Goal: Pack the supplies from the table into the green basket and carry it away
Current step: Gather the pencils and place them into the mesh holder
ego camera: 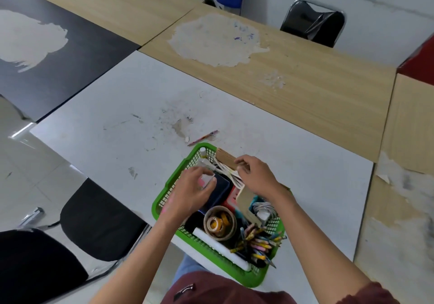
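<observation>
Basket (249, 278) on tabletop (112, 134) — our left hand (195, 189) pinches a white item (207, 178) at its 10 o'clock; our right hand (256, 174) pinches a card (226, 160) at 12. Pencil (203, 137) beyond — 12 o'clock.

Over the green basket (164, 196) on the table (112, 125), the left hand (193, 192) gripped a small white item (207, 178) and the right hand (257, 177) pinched a brown card (226, 161); a pencil (203, 137) lay just beyond.

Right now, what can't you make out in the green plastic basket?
Head view only:
- Small white item: mostly covered by left hand fingers; unidentifiable.
- Dark blue box: near end behind left hand.
- Brown cardboard piece: near end hidden by right hand.
- Green plastic basket floor: buried under supplies.
</observation>
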A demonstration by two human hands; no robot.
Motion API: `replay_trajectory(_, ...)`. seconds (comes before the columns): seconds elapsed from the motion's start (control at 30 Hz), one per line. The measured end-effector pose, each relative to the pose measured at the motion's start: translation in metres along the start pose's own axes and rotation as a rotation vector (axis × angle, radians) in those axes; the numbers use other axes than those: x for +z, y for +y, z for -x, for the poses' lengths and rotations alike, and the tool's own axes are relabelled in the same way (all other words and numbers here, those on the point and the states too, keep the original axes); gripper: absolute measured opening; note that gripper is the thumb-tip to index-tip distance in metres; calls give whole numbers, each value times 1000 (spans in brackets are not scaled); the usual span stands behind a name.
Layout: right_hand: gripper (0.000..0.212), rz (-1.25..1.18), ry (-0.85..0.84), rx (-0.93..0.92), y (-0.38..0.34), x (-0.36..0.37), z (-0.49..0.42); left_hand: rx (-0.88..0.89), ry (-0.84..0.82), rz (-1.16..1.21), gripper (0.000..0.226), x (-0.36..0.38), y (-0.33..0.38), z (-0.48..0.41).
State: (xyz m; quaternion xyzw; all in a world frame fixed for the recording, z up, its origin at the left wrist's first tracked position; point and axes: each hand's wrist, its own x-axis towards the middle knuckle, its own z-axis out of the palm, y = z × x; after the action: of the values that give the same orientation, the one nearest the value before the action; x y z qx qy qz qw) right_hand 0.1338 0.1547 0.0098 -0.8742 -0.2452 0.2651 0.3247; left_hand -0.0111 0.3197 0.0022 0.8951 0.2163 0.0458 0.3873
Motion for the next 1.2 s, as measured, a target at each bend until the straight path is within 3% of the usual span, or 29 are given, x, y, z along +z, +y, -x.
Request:
replay_trajectory(0.2,21,13,-80,-72,-33,17,-64,-176,-16,-317,58,-1,-37,-64)
replay_trajectory(0.43,20,15,-49,22,-54,42,-165,-180,-120,-256,72,4,-61,-79)
replay_trajectory(0.6,43,495,-308,34,-50,64,-225,-168,-139,-260,74,3,-62,-80)
replay_trajectory(0.73,25,715,-254,-42,-40,71,-238,-161,-145,-259,73,2,-61,-79)
replay_trajectory(0.83,13,480,-225,63,-33,70,-235,-159,-145,-267,73,1,-60,-81)
replay_trajectory(0.97,7,-244,-91,99,-49,35,-202,-256,-163,-153,69,-3,-57,-82)
replay_trajectory(1.03,5,-348,-68,35,-61,11,-165,-324,-175,-71,68,-5,-52,-84)
replay_trajectory(1.1,8,-388,-91,-8,-64,-3,-123,-273,-65,-32,69,-6,-37,-80)
replay_trajectory(1.2,9,-442,-139,-25,-62,-17,-61,-99,27,340,46,-14,7,-63)
